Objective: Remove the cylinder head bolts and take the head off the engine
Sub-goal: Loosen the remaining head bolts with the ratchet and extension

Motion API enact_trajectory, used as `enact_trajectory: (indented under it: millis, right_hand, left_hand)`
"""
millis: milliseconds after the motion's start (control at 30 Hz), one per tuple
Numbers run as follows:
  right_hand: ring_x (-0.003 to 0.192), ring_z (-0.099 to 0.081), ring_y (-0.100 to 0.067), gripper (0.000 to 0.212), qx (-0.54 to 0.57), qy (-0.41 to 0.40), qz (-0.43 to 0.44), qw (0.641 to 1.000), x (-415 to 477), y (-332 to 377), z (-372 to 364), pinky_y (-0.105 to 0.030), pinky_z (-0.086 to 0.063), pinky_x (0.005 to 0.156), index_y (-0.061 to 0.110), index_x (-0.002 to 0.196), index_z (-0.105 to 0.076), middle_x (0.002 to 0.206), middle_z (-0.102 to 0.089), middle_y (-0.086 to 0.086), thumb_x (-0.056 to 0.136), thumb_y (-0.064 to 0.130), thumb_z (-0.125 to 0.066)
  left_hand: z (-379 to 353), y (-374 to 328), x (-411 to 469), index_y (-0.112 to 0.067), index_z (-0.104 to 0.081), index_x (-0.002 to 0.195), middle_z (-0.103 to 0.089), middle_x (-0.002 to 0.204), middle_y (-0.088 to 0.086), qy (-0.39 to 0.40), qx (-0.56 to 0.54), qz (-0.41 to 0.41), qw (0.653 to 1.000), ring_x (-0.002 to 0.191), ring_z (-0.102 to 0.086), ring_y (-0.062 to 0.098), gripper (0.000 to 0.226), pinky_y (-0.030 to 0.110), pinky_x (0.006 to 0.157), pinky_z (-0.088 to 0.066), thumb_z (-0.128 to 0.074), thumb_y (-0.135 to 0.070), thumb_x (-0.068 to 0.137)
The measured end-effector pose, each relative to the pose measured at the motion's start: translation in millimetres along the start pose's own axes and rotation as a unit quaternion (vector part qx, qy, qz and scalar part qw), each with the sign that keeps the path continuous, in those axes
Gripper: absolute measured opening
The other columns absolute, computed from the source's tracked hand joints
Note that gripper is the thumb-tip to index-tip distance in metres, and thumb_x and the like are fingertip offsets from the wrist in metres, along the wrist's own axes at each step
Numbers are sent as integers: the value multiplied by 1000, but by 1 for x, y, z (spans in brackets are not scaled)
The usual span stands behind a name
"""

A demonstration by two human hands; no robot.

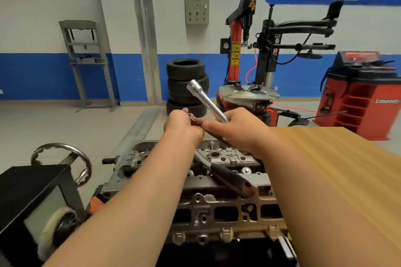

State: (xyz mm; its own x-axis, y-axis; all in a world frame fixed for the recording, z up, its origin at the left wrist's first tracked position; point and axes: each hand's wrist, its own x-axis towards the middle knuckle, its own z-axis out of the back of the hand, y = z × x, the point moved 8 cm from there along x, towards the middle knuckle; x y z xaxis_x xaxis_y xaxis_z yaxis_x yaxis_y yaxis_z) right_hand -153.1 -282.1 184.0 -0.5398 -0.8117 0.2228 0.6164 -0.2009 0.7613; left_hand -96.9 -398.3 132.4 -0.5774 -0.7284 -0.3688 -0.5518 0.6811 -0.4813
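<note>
The cylinder head (pixel 219 208) sits on the engine below my arms, its top face open with valve bores showing. A ratchet wrench with a dark red handle (pixel 230 180) lies across the head. Both hands are raised above the engine. My right hand (pixel 238 128) grips a chrome extension bar (pixel 206 101) that points up and to the left, its socket end uppermost. My left hand (pixel 182 123) pinches a dark bolt (pixel 196 120) that runs from its fingers towards my right hand; the bolt's far end is hidden under the right thumb.
A wooden tabletop (pixel 338 158) lies at the right. A black box on the engine stand (pixel 32 201) with a steel handwheel (pixel 63 158) stands at the left. Stacked tyres (pixel 186 84), a tyre changer (pixel 249 60) and a red wheel balancer (pixel 358 97) stand behind.
</note>
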Motion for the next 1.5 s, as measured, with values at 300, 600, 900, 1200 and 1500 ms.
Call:
enact_trajectory:
  millis: [300,600,900,1200,1500]
  right_hand:
    - [47,-49,-12,23,-129,-134,-162,969,-18,-143,91,-22,-37,39,15,73,-60,60,-56,-2,89,32,-64]
    - [65,-59,-21,20,-213,-156,-395,880,-84,-301,96,-29,-42,49,10,89,-61,76,-62,-6,90,30,-60]
    - [44,-42,-12,26,204,-228,-153,940,-21,-131,88,-26,-38,40,13,83,-54,61,-44,1,94,36,-51]
    - [48,-51,-15,49,-175,13,-75,982,2,-32,-16,-31,-44,47,10,75,-64,58,-56,-1,74,58,-67]
    - [60,-64,-15,42,-232,154,-120,953,4,-55,-45,-23,-46,47,18,79,-63,69,-66,-1,64,56,-73]
  left_hand:
    - [-18,27,-16,-19,-60,112,-58,94,-3,58,618,-263,739,83,-56,16,22,33,72,-51,-52,-30,95]
    - [15,24,-10,-29,-59,93,-51,117,3,53,754,-355,550,117,-33,23,11,31,88,-28,-51,-37,91]
    - [32,-9,-7,-28,-60,94,-63,100,-4,68,736,-283,611,94,-58,16,7,31,79,-46,-56,-33,92]
    - [43,-4,-12,-33,-60,106,-63,108,-5,105,798,-240,542,102,-55,17,18,33,83,-46,-46,-27,97]
    - [45,-8,-6,-24,-69,80,-67,78,-2,66,706,-234,666,68,-59,14,12,26,56,-42,-58,-24,85]
